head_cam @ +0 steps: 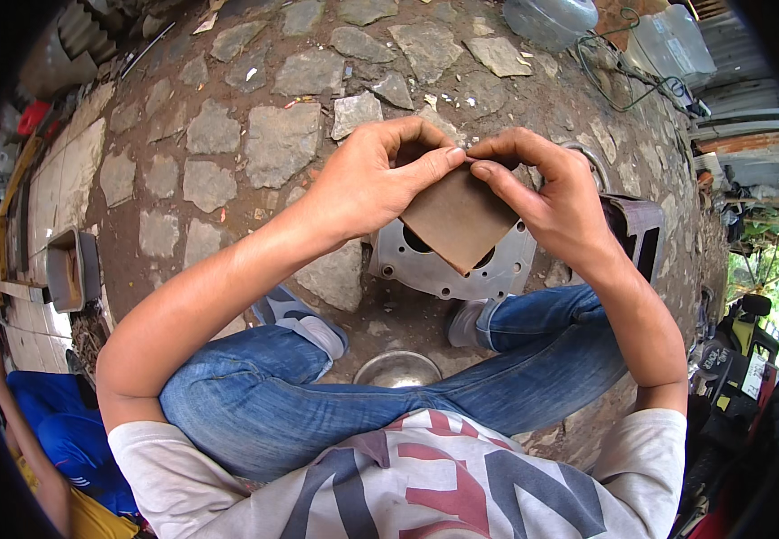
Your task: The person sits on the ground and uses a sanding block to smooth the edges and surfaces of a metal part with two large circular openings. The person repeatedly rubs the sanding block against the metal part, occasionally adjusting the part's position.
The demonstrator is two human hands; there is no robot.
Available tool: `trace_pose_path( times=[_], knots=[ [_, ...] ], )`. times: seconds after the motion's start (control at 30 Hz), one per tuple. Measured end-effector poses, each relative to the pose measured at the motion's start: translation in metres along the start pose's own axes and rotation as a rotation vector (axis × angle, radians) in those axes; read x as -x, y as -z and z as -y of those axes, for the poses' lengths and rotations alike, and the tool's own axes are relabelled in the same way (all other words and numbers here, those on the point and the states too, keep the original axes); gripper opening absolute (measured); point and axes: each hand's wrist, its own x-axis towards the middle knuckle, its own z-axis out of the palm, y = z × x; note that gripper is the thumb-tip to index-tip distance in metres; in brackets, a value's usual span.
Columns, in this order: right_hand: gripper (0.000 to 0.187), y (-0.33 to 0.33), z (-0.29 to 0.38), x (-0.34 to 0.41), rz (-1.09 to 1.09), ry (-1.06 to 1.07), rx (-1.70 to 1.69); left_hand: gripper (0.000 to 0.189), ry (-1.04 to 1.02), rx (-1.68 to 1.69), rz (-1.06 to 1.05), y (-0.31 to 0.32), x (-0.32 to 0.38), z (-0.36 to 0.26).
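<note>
Between my two hands is a square brownish sheet (462, 215), perhaps sandpaper, its corner pointing toward me. My left hand (389, 172) pinches it near its far corner between thumb and fingers. At the same corner, my right hand (544, 188) grips it, the thumbs close to each other. Under the sheet stands a metal engine block (423, 275) with round bores and bolt holes in its flat face; the sheet hides part of that face.
A metal bowl (397, 369) lies between my legs. Right of the block stands a dark metal housing (638, 232). A grey tray (74, 269) is at the left, near another person (59, 431). Plastic containers (672, 44) lie far right on the uneven stone ground.
</note>
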Motion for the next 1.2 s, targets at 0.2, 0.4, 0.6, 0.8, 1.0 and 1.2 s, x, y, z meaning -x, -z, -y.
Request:
trace_pose_path(
  times=[0.2,0.4,0.6,0.8,1.0,1.2],
  knots=[
    [0.018,0.0015,0.002,0.0019,0.029,-0.034,0.013,0.022,0.031,0.116,0.059,-0.0008,-0.0002,0.0033],
    [0.017,0.0021,0.0024,0.0009,0.025,-0.003,-0.001,0.022,0.01,0.216,0.042,-0.0033,-0.0007,0.0076],
    [0.016,-0.0016,0.0005,0.0025,0.012,-0.083,-0.083,0.023,-0.02,0.163,0.077,0.0008,-0.0007,0.0077],
    [0.016,-0.0016,0.0011,0.0019,-0.019,-0.058,-0.088,0.022,0.016,0.273,0.048,-0.0032,0.001,0.0064],
    [0.015,-0.0011,0.0011,0.0018,-0.018,-0.037,-0.088,0.02,-0.022,0.199,0.058,-0.0013,-0.0008,0.0071],
    [0.017,0.0002,0.0009,0.0026,-0.018,-0.045,-0.037,0.02,0.013,0.147,0.066,0.0003,-0.0007,0.0043]
  ],
)
